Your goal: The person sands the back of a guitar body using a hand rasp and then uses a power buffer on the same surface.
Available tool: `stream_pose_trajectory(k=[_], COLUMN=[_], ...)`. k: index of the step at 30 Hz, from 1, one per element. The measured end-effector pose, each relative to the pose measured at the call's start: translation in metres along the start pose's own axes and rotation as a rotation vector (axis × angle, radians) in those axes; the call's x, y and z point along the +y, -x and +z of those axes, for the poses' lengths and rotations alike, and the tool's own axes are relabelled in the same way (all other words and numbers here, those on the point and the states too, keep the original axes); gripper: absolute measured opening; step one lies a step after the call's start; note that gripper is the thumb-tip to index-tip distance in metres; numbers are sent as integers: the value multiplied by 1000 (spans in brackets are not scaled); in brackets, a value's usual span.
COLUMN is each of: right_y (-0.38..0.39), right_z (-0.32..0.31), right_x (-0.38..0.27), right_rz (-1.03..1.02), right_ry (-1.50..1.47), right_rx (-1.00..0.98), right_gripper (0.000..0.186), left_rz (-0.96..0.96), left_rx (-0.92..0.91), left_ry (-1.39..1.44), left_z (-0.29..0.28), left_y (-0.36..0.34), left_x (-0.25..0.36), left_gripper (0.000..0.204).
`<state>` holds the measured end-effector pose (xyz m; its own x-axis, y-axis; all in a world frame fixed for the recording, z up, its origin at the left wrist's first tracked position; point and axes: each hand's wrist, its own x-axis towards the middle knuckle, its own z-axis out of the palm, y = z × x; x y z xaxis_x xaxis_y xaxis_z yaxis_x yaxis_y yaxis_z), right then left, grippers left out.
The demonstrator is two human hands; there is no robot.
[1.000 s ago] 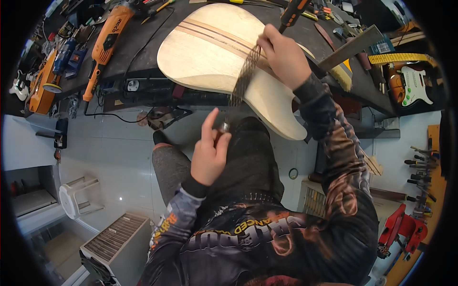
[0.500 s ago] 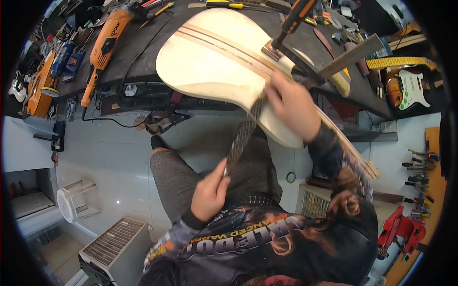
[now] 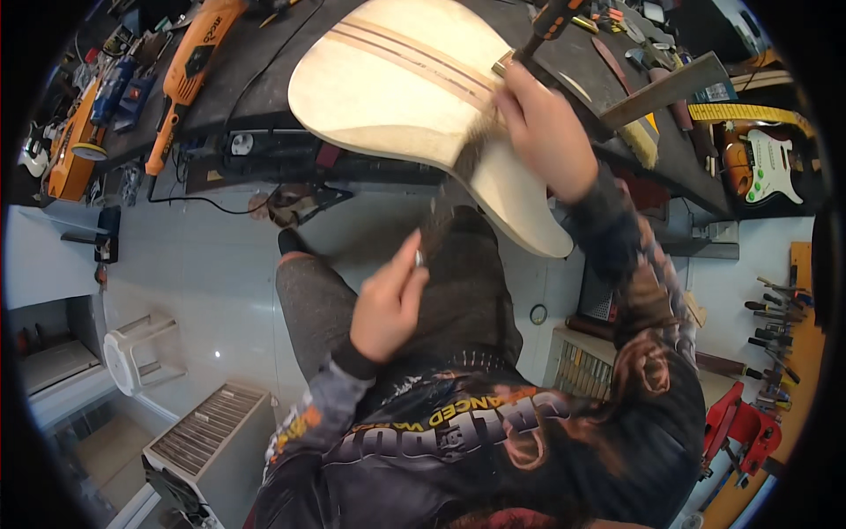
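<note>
A pale wooden guitar body [image 3: 397, 79] with darker stripes along its middle lies on the bench, its near horn jutting over the edge toward me. Across the edge of its waist slants a long dark rasp [image 3: 458, 181], blurred by motion; its open lattice surface shows in the earlier frame. My left hand [image 3: 388, 304] is closed round the lower end, over my lap. At the upper end, above the wood, my right hand [image 3: 553, 132] is closed with fingers curled; its fingertips are partly hidden. A clamp [image 3: 551, 26] with a dark and orange handle stands over the body beside my right hand.
An orange power tool [image 3: 189, 79] with a cord lies on the dark bench [image 3: 256, 97] at left. A brush [image 3: 639, 141] sits right of the body, near a sunburst electric guitar [image 3: 762, 163]. A white stool [image 3: 141, 353] and a slatted cabinet [image 3: 211, 432] stand lower left.
Both hands and the rasp have shifted up and away from me along the guitar body's edge. The whole view has tipped slightly, so the bench sits higher in the picture.
</note>
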<state>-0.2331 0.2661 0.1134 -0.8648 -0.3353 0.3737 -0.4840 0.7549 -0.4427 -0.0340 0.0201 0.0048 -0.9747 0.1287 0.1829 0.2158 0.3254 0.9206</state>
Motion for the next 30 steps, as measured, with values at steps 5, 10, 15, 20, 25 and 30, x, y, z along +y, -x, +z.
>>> stream_pose_trajectory(k=[5,10,15,20,25,30], right_y=[-8,38,-20,56,-21,63], right_z=[8,-6,7,-12,4,-14], right_x=[10,0,16,-7,20,-13], right_rz=[-60,-17,-62,-38,-49,17], right_ry=[7,-53,-13,-39,-33,-41], right_rx=[3,-6,50,19,38,-13], right_gripper=[18,16,18,15,19,14], left_rz=[4,-50,-91,8,-145,-17], left_rx=[7,-50,5,-66,-34,-90], left_ry=[28,16,65,40,32,33], left_z=[-4,-3,-5,2,-8,-2], left_y=[-9,34,-20,45,-24,48], left_x=[3,10,10,2,9,9], left_gripper=[56,53,52,56,54,57])
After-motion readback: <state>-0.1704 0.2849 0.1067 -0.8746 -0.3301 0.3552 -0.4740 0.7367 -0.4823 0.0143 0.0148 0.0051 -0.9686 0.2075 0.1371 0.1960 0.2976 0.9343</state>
